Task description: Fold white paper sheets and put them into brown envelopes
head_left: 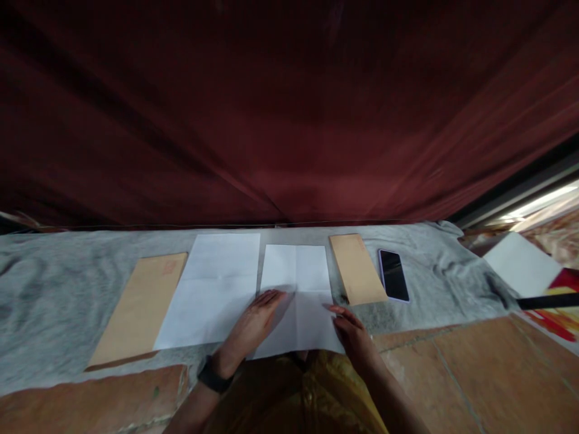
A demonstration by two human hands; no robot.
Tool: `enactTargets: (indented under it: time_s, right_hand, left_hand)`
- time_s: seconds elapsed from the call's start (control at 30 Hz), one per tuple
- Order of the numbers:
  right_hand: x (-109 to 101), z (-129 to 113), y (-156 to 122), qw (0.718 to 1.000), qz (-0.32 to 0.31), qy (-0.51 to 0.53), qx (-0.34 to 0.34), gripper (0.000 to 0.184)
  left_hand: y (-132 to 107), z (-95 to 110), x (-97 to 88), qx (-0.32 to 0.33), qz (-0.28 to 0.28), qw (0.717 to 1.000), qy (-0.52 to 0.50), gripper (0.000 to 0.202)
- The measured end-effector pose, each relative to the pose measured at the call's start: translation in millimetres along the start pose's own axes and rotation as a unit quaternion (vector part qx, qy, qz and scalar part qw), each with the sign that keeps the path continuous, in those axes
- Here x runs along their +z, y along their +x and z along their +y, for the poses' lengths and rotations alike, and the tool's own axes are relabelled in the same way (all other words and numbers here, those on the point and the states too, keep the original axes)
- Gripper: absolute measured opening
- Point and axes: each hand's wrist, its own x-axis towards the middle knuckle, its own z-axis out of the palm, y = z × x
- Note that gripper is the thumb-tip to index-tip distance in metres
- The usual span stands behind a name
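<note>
A white sheet of paper (pixel 312 268) with crossing fold creases lies in front of me, its near end reaching my lap. My left hand (pixel 260 316) rests over its left edge, fingers stretched out, with a dark band on the wrist. At the right edge, my right hand (pixel 350 325) holds the paper between thumb and fingers. Immediately left is a larger white sheet (pixel 217 283) with a faint crosswise crease. A brown envelope (pixel 140 304) with a red mark lies beyond that, and another brown envelope (pixel 359 268) is to the right.
Everything lies on a grey cloth (pixel 434 271) over a tiled floor (pixel 434 374). Right of the envelope is a phone (pixel 394 275), its dark screen facing up. A red curtain (pixel 289 132) hangs behind. More white paper (pixel 522 265) and a colourful printed item (pixel 554 319) are at far right.
</note>
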Motion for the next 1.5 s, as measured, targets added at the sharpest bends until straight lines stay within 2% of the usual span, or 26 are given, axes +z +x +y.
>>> enactTargets:
  time_s: [0.13, 0.23, 0.3, 0.43, 0.6, 0.73, 0.8, 0.93, 1.03, 1.13, 1.23, 1.33, 1.5]
  right_hand:
    - [2.5, -11.0, 1.6, 0.991, -0.032, 0.106, 0.072, 0.038]
    - [3.2, -16.4, 4.2, 0.988, -0.04, 0.122, 0.09, 0.037]
    - [3.2, -18.1, 5.7, 0.988, -0.039, 0.115, 0.093, 0.036]
    - [2.3, -20.2, 7.9, 0.988, -0.041, 0.116, 0.096, 0.036]
    - [1.0, -27.1, 10.8, 0.987, 0.0, 0.14, 0.081, 0.031]
    - [2.3, -28.0, 12.4, 0.979, -0.019, 0.187, 0.081, 0.036]
    - [4.7, -23.2, 13.8, 0.983, -0.016, 0.171, 0.067, 0.041]
    - [11.7, -7.7, 23.5, 0.996, 0.032, 0.081, 0.005, 0.049]
    - [15.6, 2.5, 36.0, 0.998, 0.047, -0.015, -0.036, 0.045]
    - [16.7, 8.7, 45.8, 0.988, 0.05, -0.116, -0.093, 0.034]
    - [16.2, 10.8, 48.9, 0.968, 0.047, -0.19, -0.157, 0.031]
    - [15.6, 9.3, 47.4, 0.968, 0.033, -0.18, -0.172, 0.037]
    - [14.1, 7.1, 44.7, 0.984, 0.026, -0.086, -0.155, 0.048]
  left_hand:
    - [-21.7, -21.8, -13.5, -0.049, 0.021, 0.997, -0.056, 0.071]
    - [-27.7, -25.7, -16.5, -0.046, 0.036, 0.994, -0.091, 0.069]
    - [-26.0, -24.1, -15.3, -0.052, 0.042, 0.991, -0.119, 0.066]
    - [-14.7, -17.2, -13.0, -0.108, 0.075, 0.973, -0.189, 0.049]
    - [-0.5, -10.0, -15.8, -0.19, 0.091, 0.954, -0.215, 0.025]
    - [6.8, -11.6, -12.6, -0.242, 0.108, 0.94, -0.217, 0.03]
    - [9.8, -13.2, -10.1, -0.252, 0.123, 0.931, -0.236, 0.032]
    - [15.2, -12.7, -8.6, -0.251, 0.138, 0.918, -0.273, 0.035]
    - [17.7, -10.3, -10.7, -0.251, 0.139, 0.919, -0.27, 0.035]
    - [18.8, -9.3, -13.1, -0.25, 0.145, 0.922, -0.259, 0.037]
    - [18.0, -9.6, -14.2, -0.248, 0.154, 0.921, -0.257, 0.038]
    - [14.1, -9.5, -13.6, -0.25, 0.167, 0.917, -0.263, 0.036]
    - [2.3, -8.8, -12.7, -0.252, 0.165, 0.922, -0.244, 0.03]
